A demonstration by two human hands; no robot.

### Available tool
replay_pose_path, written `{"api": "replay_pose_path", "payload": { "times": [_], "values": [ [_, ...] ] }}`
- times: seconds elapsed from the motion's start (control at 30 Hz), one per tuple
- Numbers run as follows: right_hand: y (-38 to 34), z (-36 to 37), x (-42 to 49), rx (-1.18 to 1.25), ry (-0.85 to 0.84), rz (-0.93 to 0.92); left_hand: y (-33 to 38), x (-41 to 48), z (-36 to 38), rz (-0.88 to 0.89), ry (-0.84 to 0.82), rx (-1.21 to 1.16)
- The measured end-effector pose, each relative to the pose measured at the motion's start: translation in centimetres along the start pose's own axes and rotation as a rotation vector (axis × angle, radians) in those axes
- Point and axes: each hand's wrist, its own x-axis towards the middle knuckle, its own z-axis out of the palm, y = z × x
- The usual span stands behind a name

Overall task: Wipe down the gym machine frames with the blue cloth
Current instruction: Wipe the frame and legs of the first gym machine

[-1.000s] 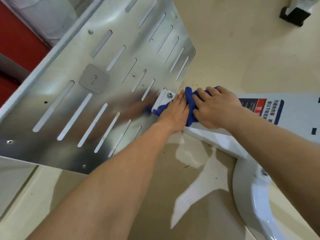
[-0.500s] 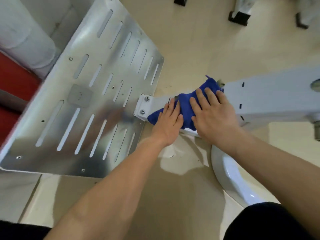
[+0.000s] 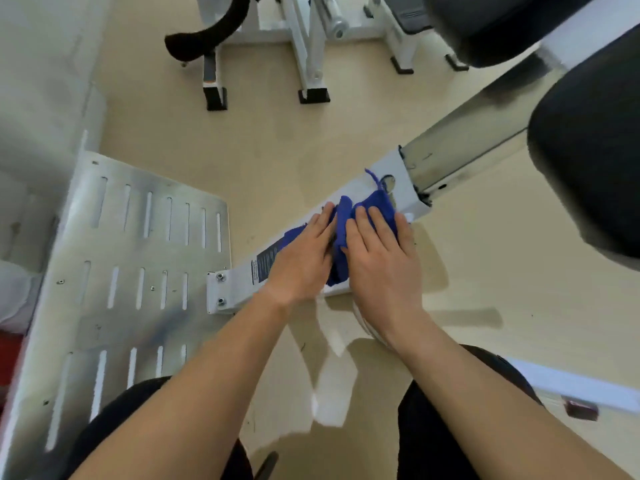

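On the white frame beam, blue cloth is pressed flat by left hand and right hand, fingers straight.

Beyond our left hand we have open floor. Left of it stands the slotted plate — past our right hand, the black pad.

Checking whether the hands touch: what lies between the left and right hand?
A bunched fold of the blue cloth lies between the left hand and the right hand, on the white beam; the head view shows it.
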Motion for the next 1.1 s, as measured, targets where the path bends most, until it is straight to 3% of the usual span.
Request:
{"api": "replay_pose_path", "payload": {
  "times": [0.1,0.2,0.33,0.5,0.6,0.67,0.7,0.87,1.1],
  "values": [
    [1.2,-1.9,-0.2,0.061,0.051,0.073,2.6,0.7,-1.3,0.029,-0.047,0.039],
    [4.0,-3.0,-0.4,0.061,0.104,0.117,4.9,2.5,-1.2,0.192,-0.087,0.002],
    [7.4,-3.6,-1.7,0.133,0.002,0.369,7.7,4.6,-0.7,0.161,-0.094,-0.111],
    [4.3,-3.1,-0.5,0.933,0.069,0.657,8.7,6.0,-0.8,0.242,-0.071,-0.097],
    [1.5,-2.0,0.7,1.146,0.201,0.708,7.7,5.5,-0.7,0.207,0.150,-0.071],
    [0.7,-1.5,0.9,1.174,0.247,0.749,7.2,4.9,-0.4,0.192,0.284,-0.105],
    [0.6,-1.2,1.0,1.182,0.255,0.762,7.0,4.7,-0.1,0.196,0.272,-0.156],
    [1.2,0.6,1.6,1.131,0.287,0.782,6.7,5.9,0.9,0.301,-0.001,-0.200],
    [1.8,-0.1,3.5,1.046,0.295,0.853,8.1,10.8,-2.4,0.488,-0.133,0.069]
  ]
}}
